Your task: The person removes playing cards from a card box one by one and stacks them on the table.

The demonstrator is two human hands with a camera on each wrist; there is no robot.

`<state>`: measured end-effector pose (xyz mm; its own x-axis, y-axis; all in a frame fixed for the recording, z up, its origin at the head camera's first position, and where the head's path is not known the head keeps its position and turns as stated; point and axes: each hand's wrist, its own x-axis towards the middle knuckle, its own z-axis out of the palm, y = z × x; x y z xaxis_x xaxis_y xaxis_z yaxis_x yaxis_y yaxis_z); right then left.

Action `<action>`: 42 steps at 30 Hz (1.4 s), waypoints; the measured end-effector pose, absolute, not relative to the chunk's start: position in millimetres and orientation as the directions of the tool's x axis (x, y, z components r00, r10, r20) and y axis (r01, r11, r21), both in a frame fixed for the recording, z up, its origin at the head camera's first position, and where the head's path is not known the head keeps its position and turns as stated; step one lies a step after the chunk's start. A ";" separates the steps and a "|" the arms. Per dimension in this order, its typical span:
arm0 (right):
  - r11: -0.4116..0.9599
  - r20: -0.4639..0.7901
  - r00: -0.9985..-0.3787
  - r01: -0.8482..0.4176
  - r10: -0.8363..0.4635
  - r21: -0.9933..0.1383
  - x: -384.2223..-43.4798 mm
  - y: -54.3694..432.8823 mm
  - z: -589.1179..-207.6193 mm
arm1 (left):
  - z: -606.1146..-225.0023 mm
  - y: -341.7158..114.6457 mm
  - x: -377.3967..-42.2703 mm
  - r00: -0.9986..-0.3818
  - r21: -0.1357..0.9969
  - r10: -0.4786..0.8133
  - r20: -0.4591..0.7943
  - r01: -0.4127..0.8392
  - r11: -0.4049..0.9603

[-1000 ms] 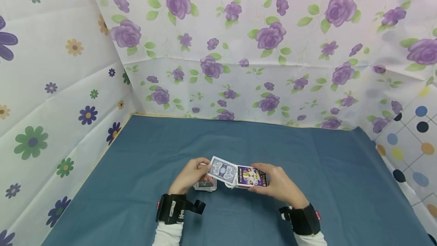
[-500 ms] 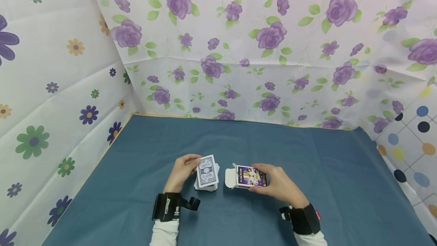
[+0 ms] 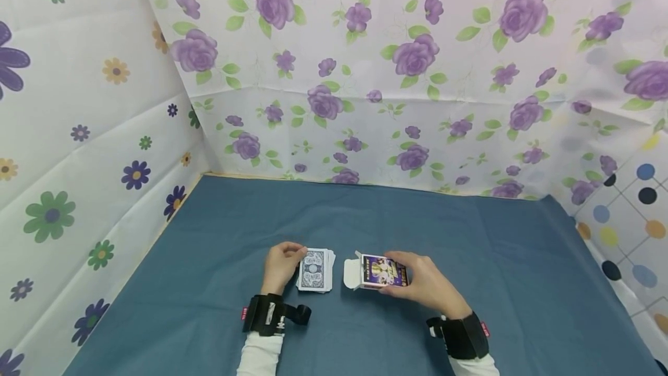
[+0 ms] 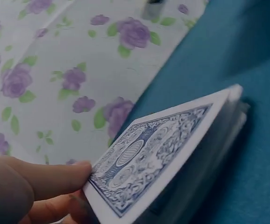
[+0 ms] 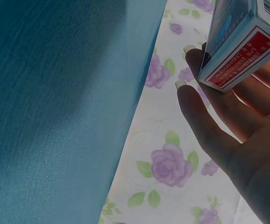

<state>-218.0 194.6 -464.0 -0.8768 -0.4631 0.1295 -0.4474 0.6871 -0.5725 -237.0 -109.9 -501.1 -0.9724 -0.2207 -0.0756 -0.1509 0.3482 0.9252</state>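
Note:
A blue-and-white patterned playing card (image 3: 313, 270) lies face down over a stack of playing cards (image 3: 330, 274) on the cloth. My left hand (image 3: 280, 266) pinches that card at its left edge. In the left wrist view the card (image 4: 146, 156) is tilted, with a gap between it and the cards beneath. To the right, my right hand (image 3: 430, 284) grips a purple card box (image 3: 385, 271) by its right end. The box's white flap stands out toward the stack. In the right wrist view a red label shows on the box's end (image 5: 242, 58).
A dark blue cloth (image 3: 417, 219) covers the table. Floral sheets (image 3: 365, 120) hang behind it and along the left side, and a dotted sheet (image 3: 647, 237) hangs at the right. A black strap (image 3: 268, 314) is on each wrist.
The left hand has carried the card left from the box's mouth, turned it upright and lowered it over the stack. The right hand and box have hardly moved.

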 end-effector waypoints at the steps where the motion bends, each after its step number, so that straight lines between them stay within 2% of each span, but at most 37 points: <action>1: 0.687 0.124 -0.878 -0.444 -0.463 -0.576 -218.1 194.7 -463.9 | -502.3 -108.9 -236.4 -0.972 0.922 -0.232 -0.048 -0.132 0.363; 6: 0.692 0.110 -0.878 -0.439 -0.466 -0.573 -218.7 195.1 -464.5 | -507.1 -103.4 -234.6 -0.957 0.894 -0.286 0.052 -0.083 0.440; 18: 0.685 0.119 -0.870 -0.455 -0.479 -0.569 -219.2 195.1 -465.5 | -511.1 -95.9 -232.8 -0.949 0.845 -0.291 0.118 -0.058 0.531; 21: 0.683 0.112 -0.872 -0.448 -0.477 -0.577 -217.4 195.1 -466.9 | -501.5 -90.6 -228.2 -0.964 0.830 -0.177 0.197 0.068 0.554; 24: 0.672 0.113 -0.871 -0.446 -0.479 -0.591 -214.7 194.9 -468.8 | -486.9 -78.0 -222.6 -0.975 0.850 0.050 0.219 0.215 0.480; 26: 0.660 0.118 -0.868 -0.450 -0.483 -0.601 -213.0 194.9 -469.8 | -478.3 -65.4 -218.5 -0.968 0.882 0.180 0.177 0.238 0.408; 28: 0.649 0.126 -0.864 -0.455 -0.487 -0.610 -211.8 195.2 -470.5 | -474.6 -52.1 -214.1 -0.961 0.895 0.245 0.129 0.219 0.389; 35: 0.639 0.154 -0.873 -0.448 -0.463 -0.625 -212.0 197.1 -464.5 | -471.0 -30.8 -208.9 -0.974 0.898 0.220 0.052 0.142 0.416; 42: 0.643 0.192 -0.865 -0.477 -0.463 -0.598 -214.0 196.5 -457.8 | -467.0 -36.9 -214.7 -0.952 0.939 0.305 -0.027 0.080 0.335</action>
